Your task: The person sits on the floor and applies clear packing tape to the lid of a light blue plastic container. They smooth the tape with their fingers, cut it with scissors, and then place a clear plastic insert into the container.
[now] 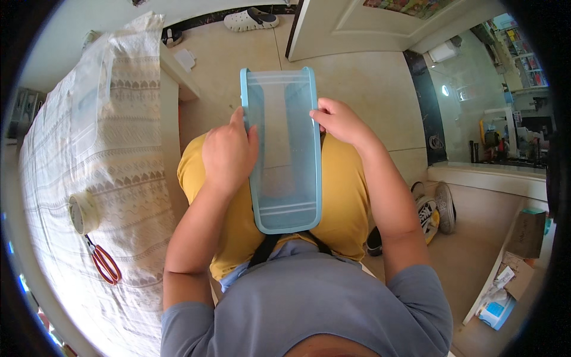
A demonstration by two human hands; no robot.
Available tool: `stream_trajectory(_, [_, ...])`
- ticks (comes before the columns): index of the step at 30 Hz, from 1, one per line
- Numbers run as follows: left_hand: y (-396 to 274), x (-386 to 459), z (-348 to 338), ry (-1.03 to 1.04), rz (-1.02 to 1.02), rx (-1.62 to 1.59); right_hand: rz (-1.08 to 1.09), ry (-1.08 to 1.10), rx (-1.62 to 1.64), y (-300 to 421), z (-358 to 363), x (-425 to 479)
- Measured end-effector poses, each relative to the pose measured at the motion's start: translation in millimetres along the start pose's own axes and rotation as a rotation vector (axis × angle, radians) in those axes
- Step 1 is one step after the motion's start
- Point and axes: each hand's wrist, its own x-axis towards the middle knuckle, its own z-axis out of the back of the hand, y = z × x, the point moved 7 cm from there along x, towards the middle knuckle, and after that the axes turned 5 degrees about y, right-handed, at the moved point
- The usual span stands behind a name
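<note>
A long clear plastic bin with a light blue rim [318, 178] rests over my lap, between my knees. Its inside shows nothing but the pale floor seen through the plastic. My left hand [229, 149] grips the bin's left side, with the index finger along the rim. On the opposite rim, nearer the far end, my right hand [337, 119] holds on with the thumb over the edge. To my left, a patterned cloth [134, 178] covers a table, and on it lie a roll of clear tape [84, 213], red-handled scissors [106, 264] and a clear plastic lid or panel [87, 107].
A white clog [250, 20] lies on the floor ahead, by the wall. The white door [352, 29] stands ajar beyond my right hand. Several shoes [432, 207] are on the floor to my right, near an open drawer or shelf with cardboard boxes [526, 234].
</note>
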Motion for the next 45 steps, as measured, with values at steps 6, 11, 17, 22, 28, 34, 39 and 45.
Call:
stream_trajectory(6, [-1.7,0.1,-0.5,-0.001,-0.020,0.000,-0.039,-0.019,-0.056,10.4,2.2,-7.2])
stream_trajectory(11, [-2.0,-1.4,0.6,-0.032,-0.039,0.003,-0.062,-0.034,-0.151,25.4,1.7,-15.3])
stream_trajectory(17, [-3.1,-1.2,0.9,-0.014,-0.036,0.016,-0.114,0.085,-0.092,14.0,-0.5,-12.9])
stream_trajectory(22, [-4.6,-2.0,1.3,-0.050,-0.068,0.025,-0.121,0.237,-0.086,9.7,-5.9,-10.6])
stream_trajectory(28, [-4.7,-2.4,2.9,-0.080,-0.079,0.032,-0.091,0.271,-0.026,13.5,-3.8,-17.9])
stream_trajectory(34, [-5.7,-2.1,3.4,-0.085,-0.090,0.036,-0.133,0.283,0.346,20.2,-5.7,-15.9])
stream_trajectory(39, [-2.9,-1.0,0.1,-0.043,-0.064,0.013,-0.166,0.164,0.200,3.7,-5.5,-7.1])
stream_trajectory(45, [-3.0,-1.8,0.2,-0.053,-0.081,0.007,-0.188,0.075,0.102,1.4,-3.5,-2.8])
